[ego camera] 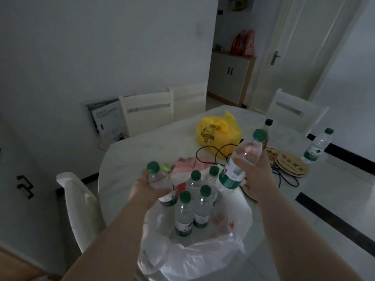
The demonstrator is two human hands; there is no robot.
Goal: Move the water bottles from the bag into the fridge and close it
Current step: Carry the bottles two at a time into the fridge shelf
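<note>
Water bottles, one gripped in each hand.
Left hand (142,185) and right hand (257,175) wrapped tight; four more standing below, inside white bag (203,256).

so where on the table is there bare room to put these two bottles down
Bare tabletop lies left of the yellow bag, behind the left hand. It is crowded right of the white bag: cables, plates, a dark-capped bottle. Another free strip lies past the lone bottle.

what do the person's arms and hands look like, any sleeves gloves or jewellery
Both forearms are bare up to the frame edge, with no sleeves in view. The left hand and right hand wear no gloves. No watch, bracelet or ring can be made out, though the picture is dim and slightly blurred.
</note>
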